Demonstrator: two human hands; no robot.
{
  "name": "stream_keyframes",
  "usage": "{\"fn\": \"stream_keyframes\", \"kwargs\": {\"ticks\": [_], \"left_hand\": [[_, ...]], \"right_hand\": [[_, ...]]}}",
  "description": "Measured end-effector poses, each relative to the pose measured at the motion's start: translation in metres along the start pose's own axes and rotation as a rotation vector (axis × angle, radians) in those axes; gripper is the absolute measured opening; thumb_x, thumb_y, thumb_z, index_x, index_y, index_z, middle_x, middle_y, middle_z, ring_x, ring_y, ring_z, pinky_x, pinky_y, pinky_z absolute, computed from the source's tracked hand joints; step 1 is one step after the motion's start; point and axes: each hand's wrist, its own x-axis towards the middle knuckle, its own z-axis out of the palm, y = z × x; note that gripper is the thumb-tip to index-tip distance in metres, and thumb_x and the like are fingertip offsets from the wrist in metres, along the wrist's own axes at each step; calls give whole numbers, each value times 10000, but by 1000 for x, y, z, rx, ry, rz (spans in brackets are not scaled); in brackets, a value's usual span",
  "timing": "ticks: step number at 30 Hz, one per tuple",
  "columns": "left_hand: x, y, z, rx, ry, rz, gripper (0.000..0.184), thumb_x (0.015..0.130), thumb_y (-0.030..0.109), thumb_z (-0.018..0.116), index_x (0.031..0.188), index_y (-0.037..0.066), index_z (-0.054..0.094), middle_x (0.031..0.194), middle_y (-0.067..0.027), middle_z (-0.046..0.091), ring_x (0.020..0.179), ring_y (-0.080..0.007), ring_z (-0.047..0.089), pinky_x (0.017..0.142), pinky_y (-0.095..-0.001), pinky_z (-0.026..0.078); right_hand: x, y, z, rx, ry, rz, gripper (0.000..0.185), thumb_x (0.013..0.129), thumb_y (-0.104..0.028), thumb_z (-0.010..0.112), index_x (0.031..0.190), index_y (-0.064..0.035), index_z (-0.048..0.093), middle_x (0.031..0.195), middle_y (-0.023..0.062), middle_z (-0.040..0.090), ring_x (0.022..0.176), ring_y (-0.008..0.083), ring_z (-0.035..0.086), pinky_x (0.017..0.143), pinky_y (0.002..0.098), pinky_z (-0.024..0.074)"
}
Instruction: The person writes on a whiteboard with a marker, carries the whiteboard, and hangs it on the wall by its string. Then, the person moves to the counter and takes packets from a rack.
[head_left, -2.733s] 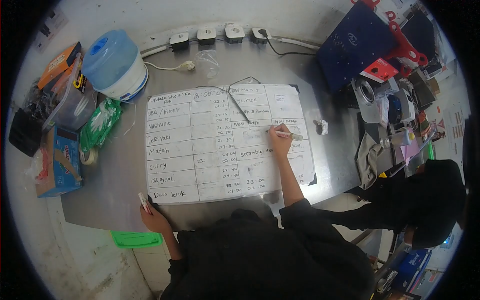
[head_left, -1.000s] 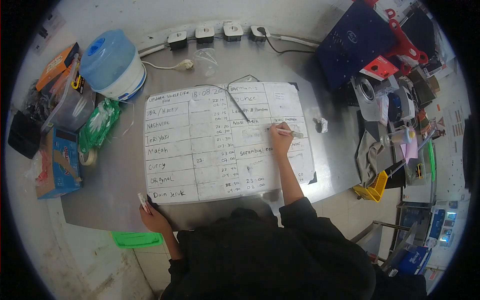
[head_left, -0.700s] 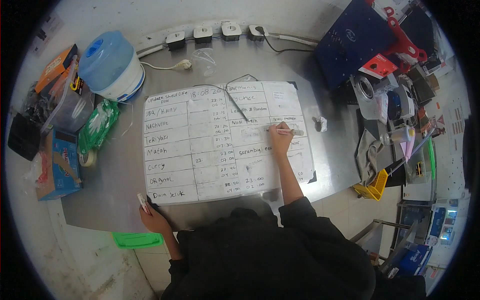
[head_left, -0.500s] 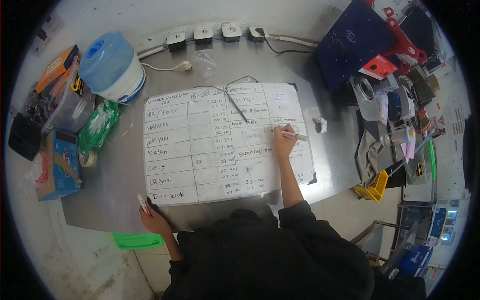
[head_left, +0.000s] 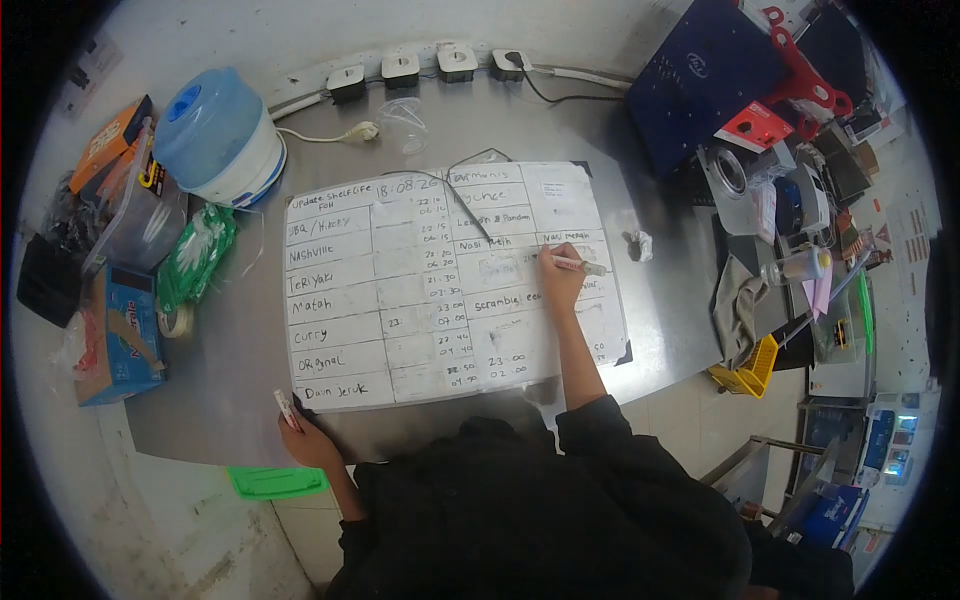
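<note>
As right hand [head_left: 562,284] and left hand [head_left: 310,444] each clamp a marker [head_left: 578,265], light strokes should suit the whiteboard [head_left: 418,382] at three o'clock.

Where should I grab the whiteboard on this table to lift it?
Probably by the whiteboard's short left and right edges, coming in from both sides at once. It lies flat and wide, so opposite edges should balance it. A dark cord lies across the far edge, and crumpled paper sits beside the right edge.

The board [head_left: 415,325] lies on the table [head_left: 230,360], before sockets [head_left: 457,63].
</note>
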Motion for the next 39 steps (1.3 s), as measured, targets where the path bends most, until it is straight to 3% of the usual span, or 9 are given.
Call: {"fn": "stream_keyframes", "kwargs": {"ticks": [5,22,39], "left_hand": [[1,-4,2,-12,13,12,293,917,232,504,1018,-30,586,872,-205,621,778,-354,586,681,-416,443],[0,-4,3,15,33,3,324,912,284,519,1024,-9,598,865,-192,627,779,-353,590,671,-420,443],[0,-5,4,-15,45,16,315,918,280,507,1015,-7,593,835,-178,621,738,-318,588,648,-391,440]], "right_hand": [[0,3,0,27,8,-12,243,760,-162,674,630,-25,521,537,2,487,520,65,416,489,247,349],[1,0,-2,118,21,-6,240,763,-80,652,592,-27,491,537,-15,476,518,47,395,483,228,324],[1,-6,-4,36,38,-40,227,744,-70,630,584,-28,474,534,-12,463,523,57,387,486,240,325]]}}
